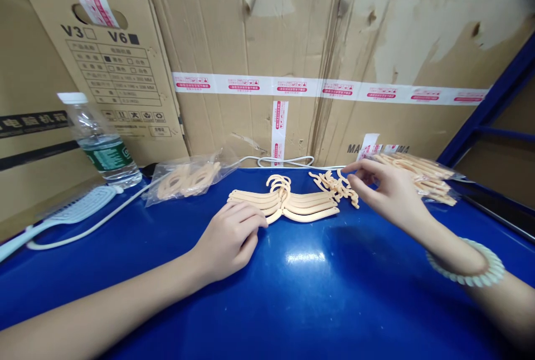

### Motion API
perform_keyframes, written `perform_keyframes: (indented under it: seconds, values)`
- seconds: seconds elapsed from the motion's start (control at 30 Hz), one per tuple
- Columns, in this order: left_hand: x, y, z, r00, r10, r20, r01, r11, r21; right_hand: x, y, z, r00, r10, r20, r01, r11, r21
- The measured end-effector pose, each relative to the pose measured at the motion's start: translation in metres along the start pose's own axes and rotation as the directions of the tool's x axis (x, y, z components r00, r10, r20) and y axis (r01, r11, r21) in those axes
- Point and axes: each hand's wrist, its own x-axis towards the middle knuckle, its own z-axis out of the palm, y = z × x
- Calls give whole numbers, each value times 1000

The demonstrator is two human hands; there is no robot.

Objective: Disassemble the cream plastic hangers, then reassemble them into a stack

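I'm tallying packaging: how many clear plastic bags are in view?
2 visible: the left bag, just right of the water bottle, and the right bag, partly behind the right hand. Another could be hidden behind that hand or underneath.

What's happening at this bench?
A person is working on a glossy blue tabletop. Their left hand lies over the left side of an overlapping row of peach-coloured hangers. Their right hand is at a loose pile of small, curved peach pieces; whether it grips one isn't clear. Clear plastic bags of peach parts lie on either side: one at left, one at right.
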Motion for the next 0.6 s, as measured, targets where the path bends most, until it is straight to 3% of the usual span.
perform_keyframes:
  seconds: [0.6]
  values:
    - [-1,1,0,1000,10,-21,-10,1000,-10,0,6,4,1000,14,-25,-14,1000,-12]
